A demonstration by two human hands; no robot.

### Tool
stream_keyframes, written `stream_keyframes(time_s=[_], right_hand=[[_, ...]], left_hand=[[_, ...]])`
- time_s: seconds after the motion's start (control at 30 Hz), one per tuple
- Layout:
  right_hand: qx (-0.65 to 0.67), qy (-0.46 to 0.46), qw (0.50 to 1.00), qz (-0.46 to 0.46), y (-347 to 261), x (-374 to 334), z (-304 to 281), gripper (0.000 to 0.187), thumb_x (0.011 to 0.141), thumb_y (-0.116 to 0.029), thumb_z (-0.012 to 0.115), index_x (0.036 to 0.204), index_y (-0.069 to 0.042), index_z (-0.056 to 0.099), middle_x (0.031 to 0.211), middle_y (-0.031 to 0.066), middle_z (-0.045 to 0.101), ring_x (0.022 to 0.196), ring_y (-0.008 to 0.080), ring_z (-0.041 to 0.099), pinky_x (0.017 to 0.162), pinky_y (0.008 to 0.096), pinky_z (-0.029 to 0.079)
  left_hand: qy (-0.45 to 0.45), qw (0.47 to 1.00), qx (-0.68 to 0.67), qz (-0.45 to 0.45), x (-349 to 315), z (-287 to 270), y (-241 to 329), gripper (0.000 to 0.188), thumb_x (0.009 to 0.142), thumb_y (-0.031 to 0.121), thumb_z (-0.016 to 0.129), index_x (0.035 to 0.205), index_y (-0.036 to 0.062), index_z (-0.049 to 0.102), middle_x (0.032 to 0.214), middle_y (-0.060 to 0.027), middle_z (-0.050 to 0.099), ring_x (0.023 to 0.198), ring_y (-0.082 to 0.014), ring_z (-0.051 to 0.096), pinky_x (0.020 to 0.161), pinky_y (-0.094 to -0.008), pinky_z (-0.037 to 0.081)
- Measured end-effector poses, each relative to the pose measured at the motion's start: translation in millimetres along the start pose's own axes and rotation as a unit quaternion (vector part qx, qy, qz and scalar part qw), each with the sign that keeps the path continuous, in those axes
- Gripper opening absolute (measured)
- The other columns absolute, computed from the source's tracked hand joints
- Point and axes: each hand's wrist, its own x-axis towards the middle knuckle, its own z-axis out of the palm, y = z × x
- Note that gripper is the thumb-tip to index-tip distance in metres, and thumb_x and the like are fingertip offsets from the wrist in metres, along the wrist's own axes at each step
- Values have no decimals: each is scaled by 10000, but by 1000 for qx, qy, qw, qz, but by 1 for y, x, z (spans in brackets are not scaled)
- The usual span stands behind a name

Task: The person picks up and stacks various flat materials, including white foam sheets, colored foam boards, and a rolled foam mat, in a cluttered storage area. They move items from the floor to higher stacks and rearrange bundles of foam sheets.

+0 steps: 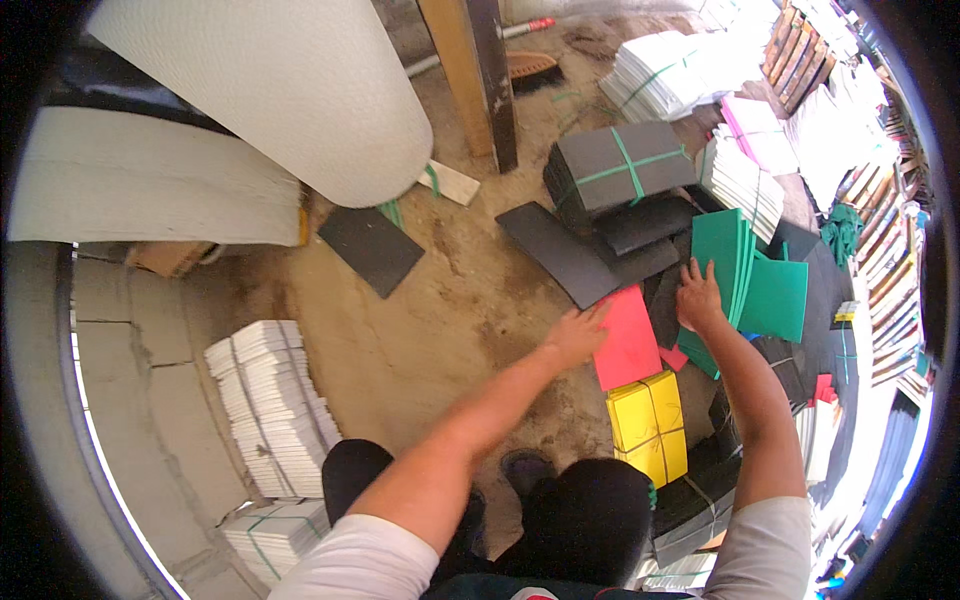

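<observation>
My left hand [578, 337] is at the upper left edge of a red foam-like sheet [628, 345], its fingers closed over that edge. Farther right, my right hand [699, 298] rests on a fanned stack of green sheets [722, 245] with its fingers spread. Another green sheet [778, 300] juts out to the right behind that stack. Just nearer than the red sheet lies a tied bundle of yellow sheets [632, 420]. Loose black sheets [558, 250] lie beyond my hands, partly under a thick dark bundle [640, 165] bound with green strap.
Tied white stacks [268, 400] stand at the left by a block wall [140, 330]. Large white rolls [290, 90] lie at the upper left. A post [470, 80] rises at the back near a broom head [532, 70]. One black sheet [371, 250] lies alone on the dirt floor.
</observation>
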Motion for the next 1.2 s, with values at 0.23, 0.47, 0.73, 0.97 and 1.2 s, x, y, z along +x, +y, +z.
stream_keyframes(time_s=[0.23,0.47,0.73,0.97,1.2], right_hand=[[211,214,942,-149,-55,25,-146,278,846,-257,678,1079,-111,726,1144,95,702,1179,293,620,1002,479,465],[391,13,893,-223,-241,176,-289,468,868,-346,713,1203,-18,708,1155,197,733,1136,380,678,950,533,557],[637,121,761,36,-387,229,-278,581,941,-317,714,1423,-48,534,1088,241,726,1163,409,665,1027,517,494],[795,-32,603,57,-384,259,-240,567,934,-226,756,1400,12,539,1110,234,710,1010,363,715,758,467,596],[802,-45,596,26,-315,222,-229,414,937,-195,751,1298,-15,657,1191,217,714,1055,316,721,706,467,601]], left_hand=[[-373,916,115,-98,-122,-152,-151,398,845,369,829,1137,113,745,1137,-134,746,1121,-352,698,900,-477,581],[-41,818,-243,-519,-264,-64,-353,776,898,397,793,1479,-13,483,1409,-262,604,1302,-414,595,1073,-457,498],[370,446,-450,-680,-227,14,-372,821,964,296,730,1579,-4,277,1518,-276,492,1369,-438,527,1135,-482,435],[287,442,-603,-599,-249,-33,-298,583,1010,308,691,1440,-13,462,1293,-223,651,1104,-417,681,891,-547,556],[56,570,-542,-615,-269,-31,-265,495,956,483,715,1075,5,667,1029,-152,753,925,-373,736,803,-515,566]])
